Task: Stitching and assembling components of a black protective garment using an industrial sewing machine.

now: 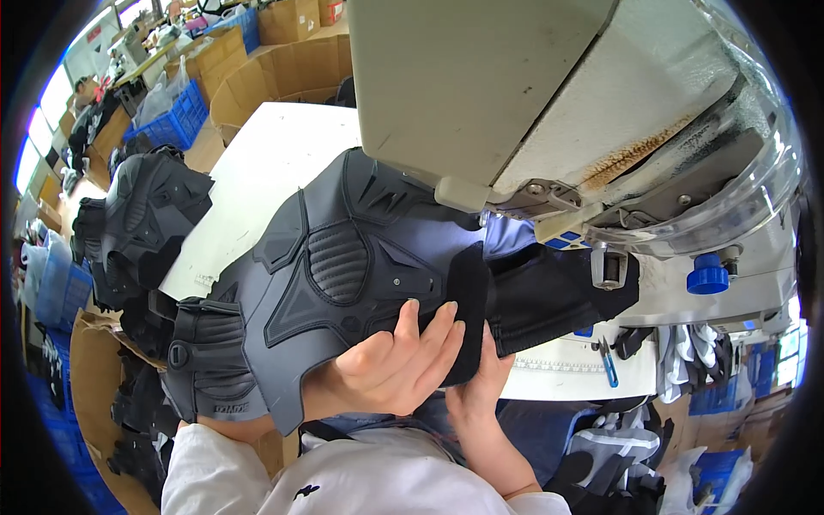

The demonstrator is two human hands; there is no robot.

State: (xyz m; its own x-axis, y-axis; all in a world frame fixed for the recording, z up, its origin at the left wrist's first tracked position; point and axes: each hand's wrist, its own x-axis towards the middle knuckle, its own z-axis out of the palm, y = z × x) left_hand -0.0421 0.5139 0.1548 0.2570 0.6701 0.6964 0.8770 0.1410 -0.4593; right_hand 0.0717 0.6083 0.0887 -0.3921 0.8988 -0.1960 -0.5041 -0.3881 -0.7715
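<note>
A dark grey protective vest [339, 266] with moulded plates and ribbed padding lies over the white table and my lap. A wide black flap [468, 313] runs from it to a black panel [549, 292] beneath the sewing machine head. My left forearm passes under the vest, and my left hand [399, 365] comes out at its near edge, fingers closed against the flap; its thumb is hidden. My right hand [482, 378] pinches the flap's near end, thumb upward, other fingers mostly hidden behind the fabric.
The sewing machine [481, 94] with a clear guard and blue knob [708, 275] fills the upper right. Blue-handled thread snips [608, 365] lie on the white table [549, 382]. Another vest [146, 215] sits at its left edge. Cardboard boxes and blue crates [176, 116] stand around.
</note>
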